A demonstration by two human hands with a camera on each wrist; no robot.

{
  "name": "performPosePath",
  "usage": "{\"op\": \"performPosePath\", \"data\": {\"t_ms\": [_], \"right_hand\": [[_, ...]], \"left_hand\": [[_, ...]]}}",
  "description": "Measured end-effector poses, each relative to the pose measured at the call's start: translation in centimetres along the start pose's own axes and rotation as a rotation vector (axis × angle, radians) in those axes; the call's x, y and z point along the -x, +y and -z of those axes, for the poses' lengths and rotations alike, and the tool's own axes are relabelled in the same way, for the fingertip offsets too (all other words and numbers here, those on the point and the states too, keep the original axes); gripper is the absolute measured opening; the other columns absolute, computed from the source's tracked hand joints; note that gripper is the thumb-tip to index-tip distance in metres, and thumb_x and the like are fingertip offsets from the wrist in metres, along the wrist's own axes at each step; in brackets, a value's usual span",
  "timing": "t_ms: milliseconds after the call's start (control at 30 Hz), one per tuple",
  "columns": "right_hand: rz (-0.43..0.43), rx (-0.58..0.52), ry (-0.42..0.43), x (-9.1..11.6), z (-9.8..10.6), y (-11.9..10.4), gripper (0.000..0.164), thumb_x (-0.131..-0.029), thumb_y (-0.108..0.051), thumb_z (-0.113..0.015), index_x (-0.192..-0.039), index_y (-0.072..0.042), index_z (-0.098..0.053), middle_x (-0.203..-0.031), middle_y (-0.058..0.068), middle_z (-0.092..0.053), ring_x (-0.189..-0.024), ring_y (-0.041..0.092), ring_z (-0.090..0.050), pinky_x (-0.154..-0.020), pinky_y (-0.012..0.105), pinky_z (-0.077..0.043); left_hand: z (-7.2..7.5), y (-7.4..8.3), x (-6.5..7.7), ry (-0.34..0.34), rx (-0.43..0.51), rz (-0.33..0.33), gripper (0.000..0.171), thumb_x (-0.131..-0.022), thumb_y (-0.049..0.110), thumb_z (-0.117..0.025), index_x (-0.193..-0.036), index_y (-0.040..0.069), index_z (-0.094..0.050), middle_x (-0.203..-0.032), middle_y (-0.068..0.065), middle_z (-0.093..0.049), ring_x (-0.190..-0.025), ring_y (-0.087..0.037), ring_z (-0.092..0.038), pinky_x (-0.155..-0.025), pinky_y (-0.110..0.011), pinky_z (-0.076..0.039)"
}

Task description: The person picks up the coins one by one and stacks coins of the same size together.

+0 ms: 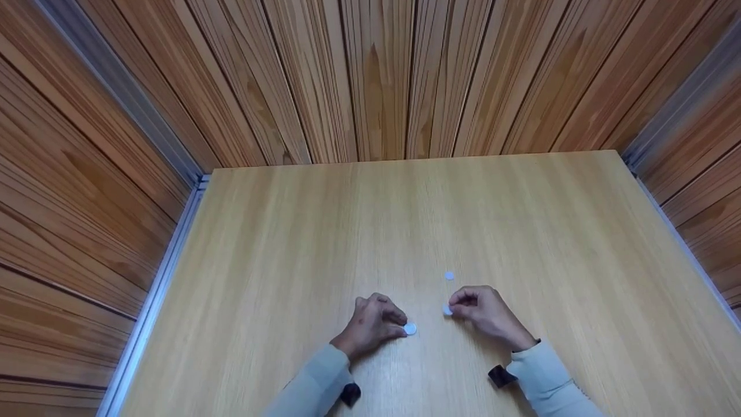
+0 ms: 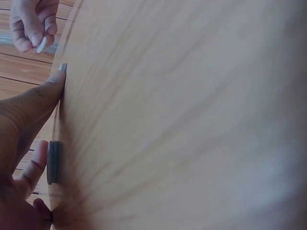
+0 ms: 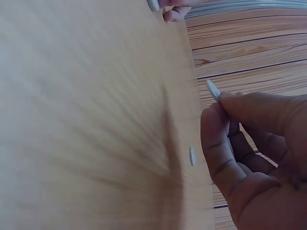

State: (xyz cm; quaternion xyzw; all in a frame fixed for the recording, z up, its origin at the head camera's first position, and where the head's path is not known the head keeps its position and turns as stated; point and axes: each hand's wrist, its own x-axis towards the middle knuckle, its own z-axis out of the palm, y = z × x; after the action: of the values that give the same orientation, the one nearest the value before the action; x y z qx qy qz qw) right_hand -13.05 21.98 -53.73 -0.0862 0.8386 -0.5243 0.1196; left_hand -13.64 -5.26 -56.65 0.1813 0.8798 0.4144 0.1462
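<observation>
Thumb and fingers of my left hand (image 1: pixel 376 325) pinch a small white disc (image 1: pixel 410 329) low over the table. In the left wrist view, that disc (image 2: pixel 63 67) shows edge-on at the thumb tip, and a grey-green layered round piece (image 2: pixel 53 162) stands by the other fingers; in the head view the hand hides this piece. My right hand (image 1: pixel 486 313) pinches a second white disc (image 1: pixel 447 310) between thumb and forefinger. It appears tilted and raised in the right wrist view (image 3: pixel 213 90). A third white disc (image 1: pixel 449 276) lies on the table just beyond the right hand.
The light wooden table (image 1: pixel 289 231) is bordered by wood-plank walls (image 1: pixel 382 81) at the back and both sides. Metal rails (image 1: pixel 153 324) run along its side edges. A dark block (image 1: pixel 502 376) sits at the right wrist, another dark block (image 1: pixel 350 394) at the left.
</observation>
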Motion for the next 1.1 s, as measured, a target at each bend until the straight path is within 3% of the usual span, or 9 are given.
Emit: {"op": "performPosePath", "data": {"t_ms": [267,467,767,1100], "right_hand": [[-0.031,0.008,-0.040,0.8,-0.6,0.5,0.003,-0.090,0.000,-0.071,-0.091,0.003,-0.071,-0.088,0.007,-0.069,-0.074,0.014,-0.060,-0.062,0.022,-0.048],[-0.036,0.059,-0.046,1.2,-1.2,0.6,0.005,-0.089,0.004,-0.070,-0.090,-0.001,-0.072,-0.089,0.009,-0.069,-0.081,0.016,-0.062,-0.069,0.022,-0.049],[0.001,0.125,-0.054,1.7,-1.6,0.6,0.008,-0.087,0.003,-0.072,-0.086,-0.005,-0.072,-0.086,0.006,-0.069,-0.083,0.016,-0.062,-0.073,0.023,-0.050],[0.027,0.155,-0.084,1.9,-1.7,0.6,0.011,-0.087,0.003,-0.071,-0.085,-0.007,-0.072,-0.086,-0.001,-0.068,-0.082,0.014,-0.062,-0.073,0.024,-0.050]], "left_hand": [[0.0,0.0,0.0,-0.004,-0.003,-0.021,0.018,-0.077,0.020,-0.086,-0.094,0.023,-0.079,-0.083,0.022,-0.070,-0.099,-0.005,-0.048,-0.085,-0.040,-0.023],[0.0,0.0,0.0,-0.003,-0.015,-0.021,0.019,-0.077,0.022,-0.087,-0.094,0.022,-0.080,-0.083,0.021,-0.071,-0.098,-0.006,-0.046,-0.085,-0.039,-0.023],[0.1,0.1,-0.1,-0.007,-0.003,0.006,0.019,-0.078,0.021,-0.086,-0.095,0.023,-0.079,-0.083,0.022,-0.070,-0.099,-0.007,-0.047,-0.085,-0.041,-0.023],[0.1,0.1,0.0,-0.006,0.008,-0.006,0.019,-0.077,0.022,-0.086,-0.095,0.023,-0.079,-0.083,0.024,-0.068,-0.099,-0.007,-0.047,-0.085,-0.041,-0.024]]}}
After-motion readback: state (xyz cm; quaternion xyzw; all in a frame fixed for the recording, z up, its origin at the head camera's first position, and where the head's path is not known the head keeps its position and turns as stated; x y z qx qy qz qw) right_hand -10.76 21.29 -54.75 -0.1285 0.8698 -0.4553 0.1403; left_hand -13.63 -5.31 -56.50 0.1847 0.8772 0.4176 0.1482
